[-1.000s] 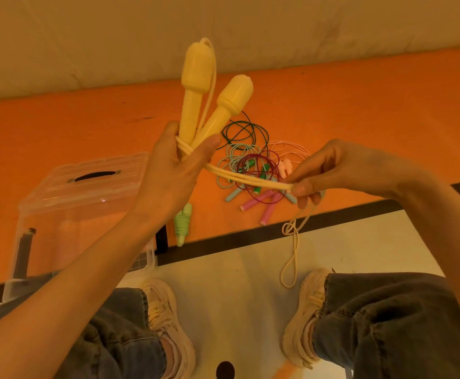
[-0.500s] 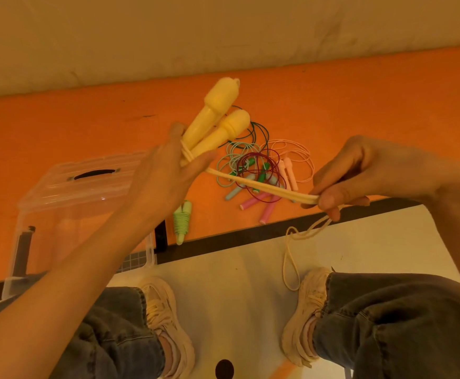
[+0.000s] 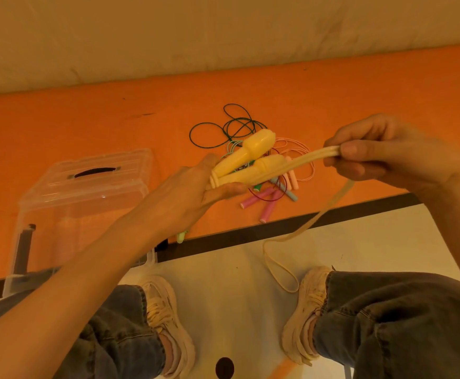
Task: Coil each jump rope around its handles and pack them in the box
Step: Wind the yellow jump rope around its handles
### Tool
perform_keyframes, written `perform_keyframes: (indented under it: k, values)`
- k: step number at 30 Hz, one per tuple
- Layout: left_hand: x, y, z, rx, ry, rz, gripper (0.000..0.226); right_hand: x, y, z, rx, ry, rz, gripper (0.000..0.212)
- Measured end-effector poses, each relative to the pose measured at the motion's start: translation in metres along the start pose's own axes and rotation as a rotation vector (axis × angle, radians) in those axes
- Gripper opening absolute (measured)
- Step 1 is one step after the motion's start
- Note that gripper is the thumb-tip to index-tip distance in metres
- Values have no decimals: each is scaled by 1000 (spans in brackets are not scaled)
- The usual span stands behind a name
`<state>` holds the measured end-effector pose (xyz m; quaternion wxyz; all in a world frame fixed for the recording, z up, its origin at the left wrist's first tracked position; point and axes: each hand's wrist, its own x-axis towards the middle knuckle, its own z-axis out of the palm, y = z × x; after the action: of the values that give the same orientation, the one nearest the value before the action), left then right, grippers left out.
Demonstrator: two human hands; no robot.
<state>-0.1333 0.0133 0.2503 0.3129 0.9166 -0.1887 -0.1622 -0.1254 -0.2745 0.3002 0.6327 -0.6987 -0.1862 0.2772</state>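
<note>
Winding the yellow rope

Gripping two pale yellow plastic jump-rope handles [image 3: 246,160] side by side, the left hand [image 3: 193,190] has its fingers and thumb curled round their narrow ends, where a few turns of cream rubbery cord [image 3: 299,165] are wrapped. The right hand [image 3: 387,157] pinches that cord between thumb and curled fingers, stretched taut up to the right of the handles. Slack cord drops from the right hand to a loop on the pale floor [image 3: 237,283] between two cream sneakers. Beyond the hands, on the orange counter [image 3: 86,127], lies a tangled heap of loose jump ropes with pink, green and blue handles [image 3: 267,198]. A clear plastic lidded box with a black handle [image 3: 86,192] stands to the left, and a beige wall rises behind the counter.
</note>
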Motion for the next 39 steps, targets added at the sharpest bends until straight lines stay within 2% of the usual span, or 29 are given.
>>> perform_keyframes:
  k: [1,4,6,8,11,14,20,24,30,32,35,39]
  values:
    - [0,1,2,35,-12,-5,71,0,0,0,-2,1,0,52]
    - [0,3,11,266,4,-23,72,3,-1,7,-29,-69,0,39]
    - [1,2,16,430,44,-11,68,6,-3,13,-57,-155,23,38]
    - [2,-3,16,498,70,-12,60,6,-6,14,-135,-172,62,35]
    - [2,-15,11,490,80,-26,52,-1,-9,0,-388,24,177,26]
    - [1,-22,9,477,31,-29,55,-9,-6,-16,-569,224,252,17]
    - [1,-18,17,559,-76,52,55,-5,-10,-12,-393,542,-8,12]
    - [-3,-6,28,637,-152,142,70,11,-10,1,-354,617,-113,17]
    - [-13,7,45,624,-149,339,83,29,-4,10,-386,685,-96,13]
    - [-17,12,48,534,-109,431,84,33,-2,13,-416,684,-76,18]
    - [-22,13,51,395,37,563,82,38,1,14,-441,691,-34,22]
    - [-27,24,51,339,103,518,93,43,7,12,-447,712,22,23]
